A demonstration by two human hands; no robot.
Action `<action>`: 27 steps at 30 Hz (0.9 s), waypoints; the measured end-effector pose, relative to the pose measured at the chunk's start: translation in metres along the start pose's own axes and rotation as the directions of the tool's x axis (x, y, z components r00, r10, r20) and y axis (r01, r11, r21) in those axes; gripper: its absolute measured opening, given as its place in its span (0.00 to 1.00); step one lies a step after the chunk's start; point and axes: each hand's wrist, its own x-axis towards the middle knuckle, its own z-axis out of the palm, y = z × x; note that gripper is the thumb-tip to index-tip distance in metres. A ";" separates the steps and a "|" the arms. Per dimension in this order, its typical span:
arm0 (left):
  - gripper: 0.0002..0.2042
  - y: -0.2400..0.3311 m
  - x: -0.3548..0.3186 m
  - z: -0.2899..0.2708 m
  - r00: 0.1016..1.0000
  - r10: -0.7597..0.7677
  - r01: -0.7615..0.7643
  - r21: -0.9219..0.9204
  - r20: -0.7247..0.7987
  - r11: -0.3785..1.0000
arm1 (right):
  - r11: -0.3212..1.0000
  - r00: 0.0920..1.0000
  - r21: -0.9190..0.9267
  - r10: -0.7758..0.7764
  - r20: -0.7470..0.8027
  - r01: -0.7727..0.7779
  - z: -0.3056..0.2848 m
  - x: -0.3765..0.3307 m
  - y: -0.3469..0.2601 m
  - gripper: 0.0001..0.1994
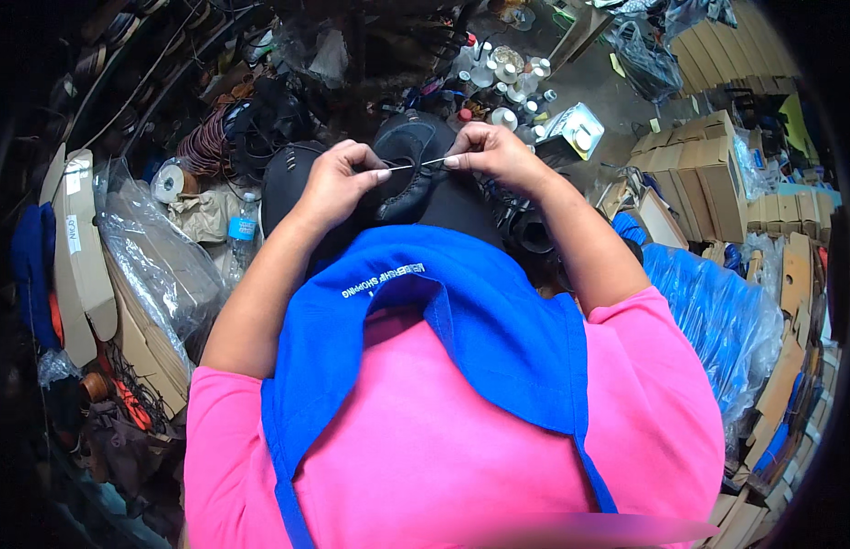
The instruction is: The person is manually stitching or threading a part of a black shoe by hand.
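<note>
A thin, light strand point(416, 166) is stretched nearly straight between my hands; whether part of it is a needle is too small to tell. One end is pinched between thumb and finger of my left hand point(345, 177). My right hand point(498, 157) pinches the other end the same way. Just under the strand, on my lap, rests a black shoe-like piece point(408, 194) with a rounded opening and a stitched edge. My hands hover at its two sides, above my dark-clad legs. A blue apron point(498, 339) covers my front.
Left lie clear plastic over cardboard point(160, 247), a water bottle point(242, 233), a thread spool point(171, 181) and coiled brown cord point(205, 142). Ahead stand several white-capped bottles point(505, 73) and a white container point(576, 131). Right are cardboard boxes point(694, 169) and a plastic-wrapped blue bundle point(704, 306).
</note>
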 end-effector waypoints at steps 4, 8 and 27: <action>0.06 0.018 0.006 0.001 0.998 0.007 -0.019 0.180 0.065 0.983 | 0.929 0.977 -0.337 -0.194 -0.094 0.152 0.007 -0.015 0.011 0.12; 0.08 0.030 0.014 0.004 0.981 0.073 -0.133 0.352 0.180 0.926 | 0.979 0.997 -0.192 -0.070 -0.032 0.063 -0.002 -0.043 0.011 0.10; 0.06 0.029 0.017 -0.012 0.919 0.160 -0.312 0.416 0.360 0.854 | 0.296 0.953 -0.911 -0.185 0.241 0.288 0.022 -0.004 -0.058 0.08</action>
